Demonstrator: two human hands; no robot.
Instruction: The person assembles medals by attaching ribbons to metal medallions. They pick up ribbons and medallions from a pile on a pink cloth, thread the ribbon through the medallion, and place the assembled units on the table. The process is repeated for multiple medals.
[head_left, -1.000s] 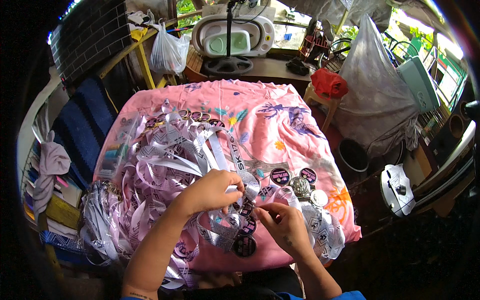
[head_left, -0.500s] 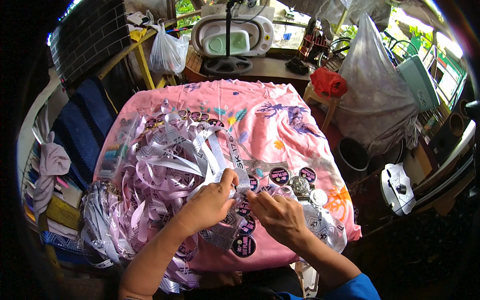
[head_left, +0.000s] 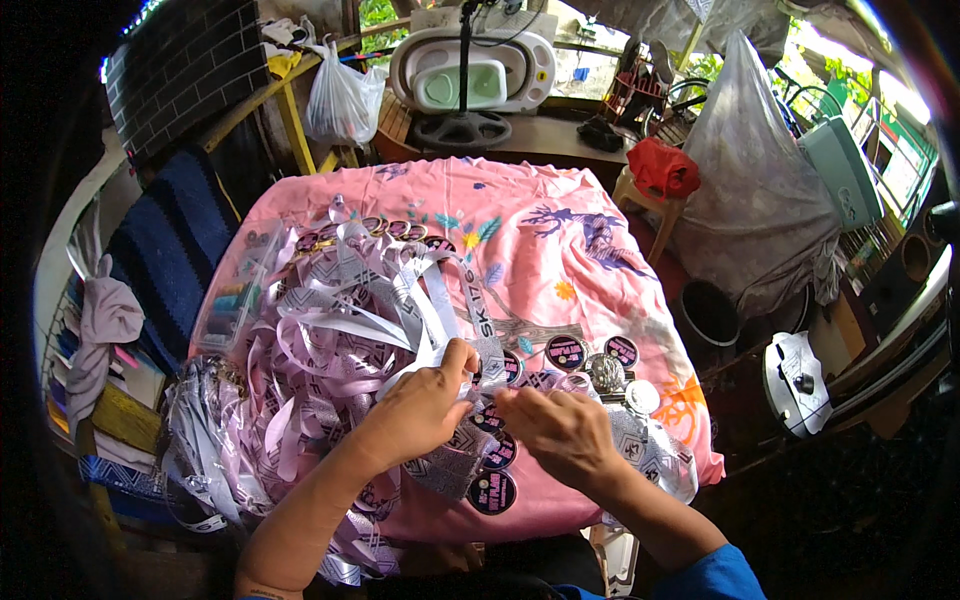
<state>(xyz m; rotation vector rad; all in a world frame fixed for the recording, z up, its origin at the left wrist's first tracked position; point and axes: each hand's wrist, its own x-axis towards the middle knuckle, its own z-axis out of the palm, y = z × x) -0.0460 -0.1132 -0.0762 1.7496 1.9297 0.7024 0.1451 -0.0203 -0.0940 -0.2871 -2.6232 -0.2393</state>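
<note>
One silvery lettered ribbon (head_left: 491, 352) lies on the bench at the gap between the two hands, its long axis running away from the person and leaning slightly left at the far end. The left hand (head_left: 425, 400) is the nearer: its thumb and fingers pinch beside the ribbon's left edge, with white ribbon bunched under the fingers. The right hand (head_left: 562, 425) comes in from the other side, knuckles up and fingers curled toward the ribbon's near end; whether its tips press on the ribbon or on a small fitting cannot be made out. The fingertips of both hands are close, with the near end between them.

Just below that gap, black round medals (head_left: 492, 493) run in a row toward the person, partly overlapped by ribbon. Past the right hand sit more discs, among them a silver medal (head_left: 605, 373) and a paler medal (head_left: 642, 397), with a bunch of patterned ribbons (head_left: 650, 450) on their near side. Left of the left hand spreads a tangled heap of lilac ribbons (head_left: 330, 300), and beyond it a clear case (head_left: 228, 300) near the bench's left edge. Pink printed cloth (head_left: 540, 260) covers the bench. Farther out stand a blue chair (head_left: 165, 230), a black bucket (head_left: 708, 310) and a red bundle (head_left: 662, 168) on a stool.
</note>
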